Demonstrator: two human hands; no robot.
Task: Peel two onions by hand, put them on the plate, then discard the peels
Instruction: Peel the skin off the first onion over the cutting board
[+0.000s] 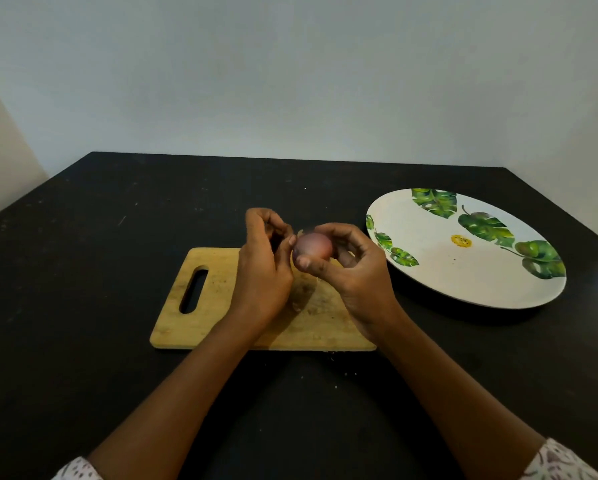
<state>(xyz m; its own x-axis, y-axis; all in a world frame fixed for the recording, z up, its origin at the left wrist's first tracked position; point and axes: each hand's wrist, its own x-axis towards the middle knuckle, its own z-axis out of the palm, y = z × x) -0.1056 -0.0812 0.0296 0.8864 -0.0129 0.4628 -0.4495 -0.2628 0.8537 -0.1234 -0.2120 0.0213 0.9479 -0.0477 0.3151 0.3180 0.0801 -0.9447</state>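
Wood cutting board (214, 306) lies flat on black table (83, 271), handle slot at its left end, long side facing the person. Onion (314, 244) – pinkish-purple, smooth, looks mostly bare of dry skin – is held in the air above the far part of the board, not touching it. R hand (356, 271) grips it: thumb curled across the near side, fingers wrapped round the far and right sides. L hand (264, 268) sits just beside, on the onion's left, fingers curled inward, thumb tip against the onion's left edge. Whether the L fingers pinch a bit of peel or nothing – can't tell, inside of the hand is in shadow. Small pale scrap (300, 232) shows at the onion's upper left, between the two hands; blurred, prob. loose skin. Plate (481, 278), white w/ green leaf print and a yellow flower, rests on the table to the right of the board, near it but apart. Patterned sleeve cuffs (564, 462) visible at both forearms, bottom of view. Few pale crumbs on the table near the board's front edge.
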